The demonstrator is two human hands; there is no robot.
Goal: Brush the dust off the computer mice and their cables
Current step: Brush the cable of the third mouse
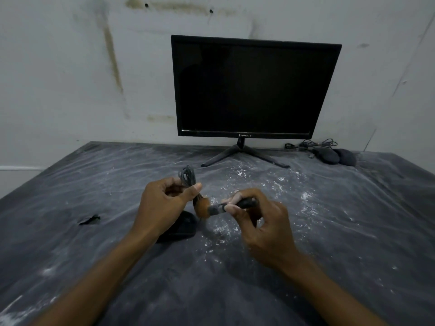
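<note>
**Desk:** What are your hands doing in front of the monitor (pixel 249 88)?

**Field:** Your left hand (pixel 162 205) grips a bundled grey cable (pixel 188 177), looped and raised off the worktop (pixel 353 231) ahead of the monitor's stand. Your right hand (pixel 261 227) pinches the dark handle of a brush (pixel 226 208), whose orange bristles touch the lower end of the bundle.

**Desk:** And the mouse itself?

**Field:** The black mouse (pixel 181 227) lies on the worktop under your left wrist, nearer you than the monitor. Two more mice (pixel 334 156) sit with tangled leads to the right of the monitor's stand, by the wall.

**Desk:** How will the cable handle?

**Field:** Light and limp, most likely. It should flop if you loosen the coil, so keep your grip at the middle of the bundle and let the soft bristles work along the loops. The mouse looks smooth-shelled; hold it by its sides.

**Desk:** The setting?

**Field:** A dark cover under crinkled clear plastic, strewn with white powder in front of the monitor and torn at one spot to its left. Behind the monitor, a stained pale wall (pixel 94 78).
</note>
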